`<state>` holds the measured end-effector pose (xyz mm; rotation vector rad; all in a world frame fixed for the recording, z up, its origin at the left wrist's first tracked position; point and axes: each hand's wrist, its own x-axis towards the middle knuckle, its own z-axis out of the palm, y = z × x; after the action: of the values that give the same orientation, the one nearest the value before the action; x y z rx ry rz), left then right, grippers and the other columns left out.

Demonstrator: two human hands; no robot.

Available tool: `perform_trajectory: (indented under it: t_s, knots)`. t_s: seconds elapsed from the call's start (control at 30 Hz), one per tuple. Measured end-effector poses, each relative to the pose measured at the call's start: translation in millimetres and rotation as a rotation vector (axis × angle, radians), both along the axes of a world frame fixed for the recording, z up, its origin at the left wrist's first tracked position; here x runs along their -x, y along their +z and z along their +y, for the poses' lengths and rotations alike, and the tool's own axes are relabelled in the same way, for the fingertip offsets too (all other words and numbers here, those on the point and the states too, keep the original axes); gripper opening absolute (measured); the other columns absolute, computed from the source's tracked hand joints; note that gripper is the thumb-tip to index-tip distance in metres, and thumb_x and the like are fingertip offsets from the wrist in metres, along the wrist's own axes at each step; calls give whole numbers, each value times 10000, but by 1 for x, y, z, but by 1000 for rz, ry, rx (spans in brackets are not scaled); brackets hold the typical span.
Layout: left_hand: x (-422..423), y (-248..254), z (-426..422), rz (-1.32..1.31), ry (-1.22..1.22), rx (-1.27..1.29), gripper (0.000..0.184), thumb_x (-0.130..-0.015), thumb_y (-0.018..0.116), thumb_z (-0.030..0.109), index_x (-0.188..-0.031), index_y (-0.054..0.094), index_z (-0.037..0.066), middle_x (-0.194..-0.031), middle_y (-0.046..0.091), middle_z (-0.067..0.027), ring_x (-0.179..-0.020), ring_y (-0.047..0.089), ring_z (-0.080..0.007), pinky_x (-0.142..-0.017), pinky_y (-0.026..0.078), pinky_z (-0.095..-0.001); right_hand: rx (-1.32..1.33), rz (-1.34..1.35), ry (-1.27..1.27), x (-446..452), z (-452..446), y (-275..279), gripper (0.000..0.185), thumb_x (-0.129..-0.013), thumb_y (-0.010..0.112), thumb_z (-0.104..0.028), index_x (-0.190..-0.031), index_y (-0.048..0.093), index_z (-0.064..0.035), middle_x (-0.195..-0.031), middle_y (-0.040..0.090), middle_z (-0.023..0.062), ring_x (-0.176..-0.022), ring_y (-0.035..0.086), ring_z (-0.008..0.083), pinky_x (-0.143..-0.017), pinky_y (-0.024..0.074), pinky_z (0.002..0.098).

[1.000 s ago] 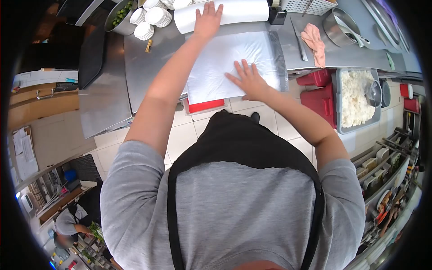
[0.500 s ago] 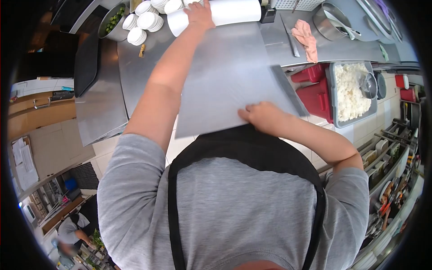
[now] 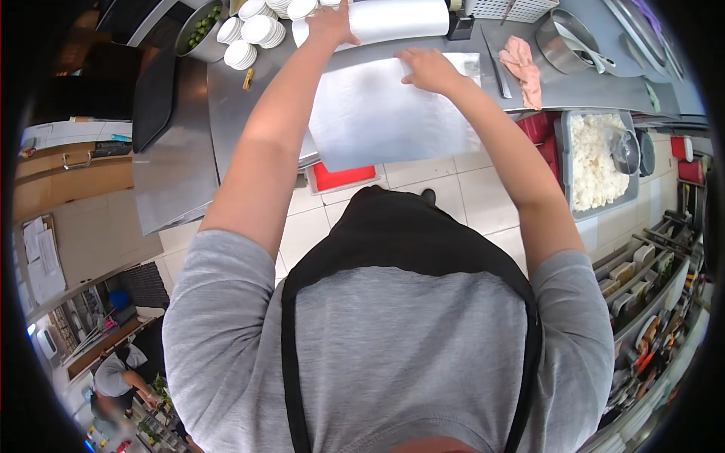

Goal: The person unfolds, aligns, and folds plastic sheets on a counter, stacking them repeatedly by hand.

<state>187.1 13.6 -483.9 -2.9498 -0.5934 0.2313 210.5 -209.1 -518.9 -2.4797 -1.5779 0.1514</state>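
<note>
A thick white roll of plastic sheeting lies across the back of the steel counter. My left hand rests on the roll's left end with its fingers spread. A translucent whitish sheet lies flat on the counter in front of the roll, its near edge hanging over the counter's front. Over the sheet's far edge, my right hand is palm down with its fingers apart, touching or just above it.
Stacked white lids and a pot of green fruit stand back left. Right are a knife, pink cloth, steel pot and a tub of white food. A co-worker is far lower left.
My right hand first drew the sheet toward my body, then moved back toward the roll. The sheet's dark right-hand strip no longer shows. My left hand has stayed on the roll.
</note>
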Motion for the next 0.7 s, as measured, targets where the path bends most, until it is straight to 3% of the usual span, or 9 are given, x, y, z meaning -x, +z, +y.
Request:
perform_trajectory:
  t_s: [0.1,0.23,0.27,0.3,0.37,0.4,0.53,0.6,0.7]
  knots:
    - [9,-13,-3,-107,-55,-81,975,-617,762,416,-1384,262,81,-1286,387,-283,-1225,376,-377,-950,365,-521,209,-53,45,-2,3,-54,534,-800,568,-391,-1207,471,-57,-1280,460,147,-1192,413,312,-953,364,435]
    - [9,-59,5,-274,-172,-104,763,-733,656,280,-1377,295,85,-1320,352,-285,-1250,344,-381,-960,350,-536,156,-105,128,73,-36,-56,1007,-655,610,-649,-1411,213,-116,-1450,170,211,-1324,189,409,-1000,243,594]
    - [9,-68,1,-340,-255,-184,682,-767,589,216,-1374,308,87,-1339,329,-283,-1258,332,-387,-966,339,-545,214,-145,212,92,-49,-41,873,-727,625,-480,-1418,204,-155,-1439,190,217,-1306,209,431,-1002,250,587]
    - [8,-73,-6,-406,-339,-262,609,-800,522,151,-1371,320,89,-1359,307,-281,-1267,320,-394,-972,328,-555,218,-142,211,105,-58,-43,873,-727,625,-480,-1418,204,-155,-1439,190,217,-1306,209,431,-1002,250,587]
    - [10,-59,-29,-367,-342,-146,594,-816,457,92,-1386,292,100,-1392,261,-276,-1291,282,-397,-990,288,-580,198,-493,248,121,-72,-60,747,-785,574,-228,-1425,191,-200,-1432,198,221,-1289,234,440,-1005,256,582]
    - [3,-69,-32,-412,-373,-162,604,-819,452,98,-1396,271,106,-1396,252,-280,-1297,268,-400,-996,265,-593,22,-369,198,123,-75,-68,680,-776,496,-55,-1403,246,-138,-1400,249,241,-1260,277,451,-1018,280,535]
    - [-12,-68,-53,-455,-394,-193,642,-822,449,121,-1419,214,129,-1405,234,-284,-1309,237,-408,-1008,204,-625,-215,-286,114,128,-76,-69,546,-756,496,-43,-1288,374,-19,-1277,385,250,-1174,385,418,-988,364,450]
    - [-13,-53,-63,-405,-324,-229,665,-810,476,152,-1420,212,129,-1402,241,-282,-1305,240,-414,-1006,203,-628,-275,-162,144,133,-79,-30,427,-725,502,-43,-1139,451,47,-1094,505,207,-1024,508,337,-850,482,367]
    - [-10,-22,-75,-270,-185,-227,729,-783,530,212,-1424,194,128,-1396,257,-277,-1296,247,-423,-1000,204,-636,38,83,141,150,-90,23,463,-720,533,-30,-1169,450,48,-1149,535,211,-1050,557,323,-863,484,366]
